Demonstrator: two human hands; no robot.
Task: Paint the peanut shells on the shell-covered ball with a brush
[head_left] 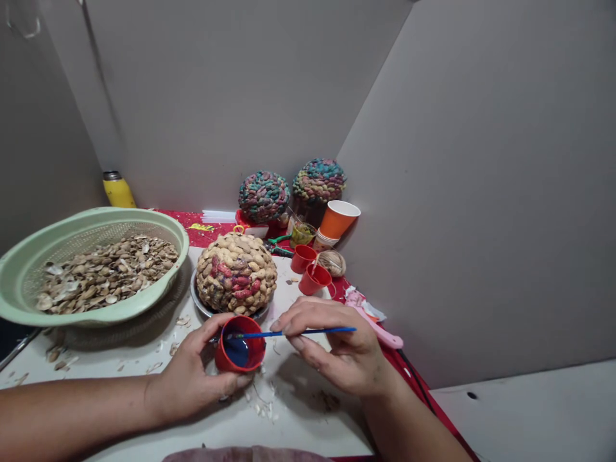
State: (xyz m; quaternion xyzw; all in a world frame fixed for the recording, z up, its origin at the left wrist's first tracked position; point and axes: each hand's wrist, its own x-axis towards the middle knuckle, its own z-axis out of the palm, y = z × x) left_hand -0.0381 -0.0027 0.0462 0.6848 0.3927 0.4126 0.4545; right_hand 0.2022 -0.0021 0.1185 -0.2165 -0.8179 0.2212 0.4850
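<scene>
My left hand is wrapped round a small red cup, tilted so that dark blue paint shows inside. Pinched in my right hand is a thin blue paintbrush, its tip inside the cup. Just behind the cup, a ball covered in peanut shells sits on a round metal dish. Most of its shells are bare tan; a patch at the front is painted red, with some dark blue marks.
A green colander of loose shells stands left. Behind are two painted shell balls, two red cups, a twine ball, orange paper cups and a yellow bottle. A pink-handled tool lies right; shell scraps litter the white board.
</scene>
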